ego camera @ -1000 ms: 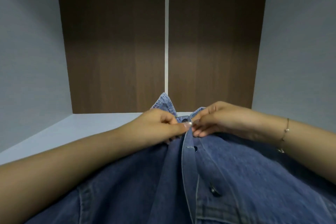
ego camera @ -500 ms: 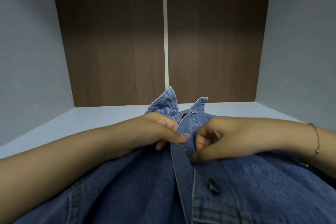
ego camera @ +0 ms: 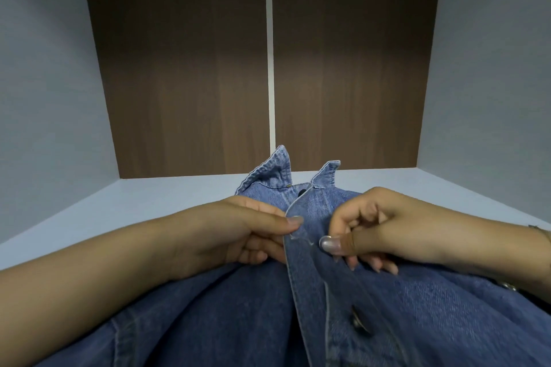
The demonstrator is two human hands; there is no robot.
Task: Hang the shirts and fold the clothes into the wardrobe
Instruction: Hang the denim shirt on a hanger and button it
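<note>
A blue denim shirt (ego camera: 226, 316) lies on the white wardrobe shelf (ego camera: 125, 205), collar pointing to the back and filling the lower part of the head view. My left hand (ego camera: 238, 235) pinches the edge of the left front placket between thumb and fingers. To the right of the placket, my right hand (ego camera: 366, 229) curls its fingers onto the right front panel, thumb pressing the cloth near a buttonhole. A dark button (ego camera: 357, 320) shows lower on the placket, and another (ego camera: 301, 192) sits just under the collar.
The shelf is boxed in by pale grey side walls (ego camera: 44, 98) and a dark wood back panel (ego camera: 185, 83) with a white vertical strip (ego camera: 269, 53) down its middle. A thin bracelet (ego camera: 539, 231) circles my right wrist.
Both hands have slid down the placket from the collar toward me. The collar tips now stand free behind them. My right thumb has come forward onto the cloth.
</note>
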